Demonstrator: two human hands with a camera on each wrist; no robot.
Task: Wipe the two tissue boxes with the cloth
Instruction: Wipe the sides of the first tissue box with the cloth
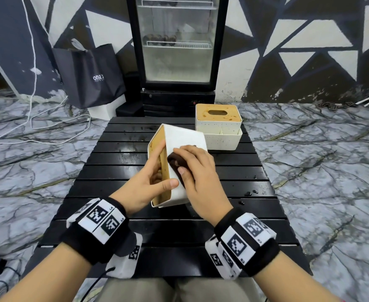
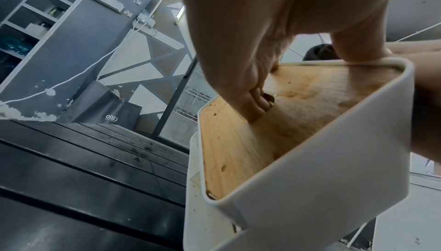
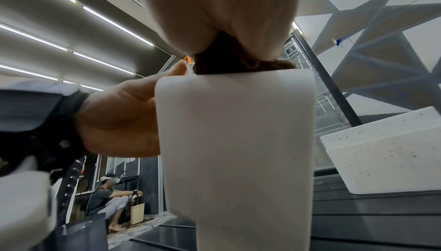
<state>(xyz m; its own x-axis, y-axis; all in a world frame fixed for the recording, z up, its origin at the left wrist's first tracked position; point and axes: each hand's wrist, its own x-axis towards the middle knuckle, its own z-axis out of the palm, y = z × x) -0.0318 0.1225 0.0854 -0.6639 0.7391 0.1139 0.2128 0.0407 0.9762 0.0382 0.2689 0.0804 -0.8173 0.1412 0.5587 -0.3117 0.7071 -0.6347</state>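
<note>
A white tissue box (image 1: 183, 136) with a wooden lid (image 1: 164, 162) is tipped on its side over the black slatted table (image 1: 135, 236), lid facing left. My left hand (image 1: 161, 171) grips it, fingers (image 2: 253, 102) hooked into the lid slot, thumb on the white face. My right hand (image 1: 192, 168) holds a dark brown cloth (image 1: 175, 162) pressed against that white face (image 3: 238, 141); the cloth (image 3: 226, 62) bunches under the fingers. The second tissue box (image 1: 218, 120), speckled white with a stained wooden lid, stands upright at the table's far right.
The second box sits on a speckled white open container (image 1: 222, 140). Dark droplets (image 1: 247, 194) dot the table's right side. Beyond the table stand a glass-door fridge (image 1: 177, 51) and a black bag (image 1: 90, 77); white cables (image 1: 33, 118) cross the marble floor. Another person (image 3: 107, 198) sits far off.
</note>
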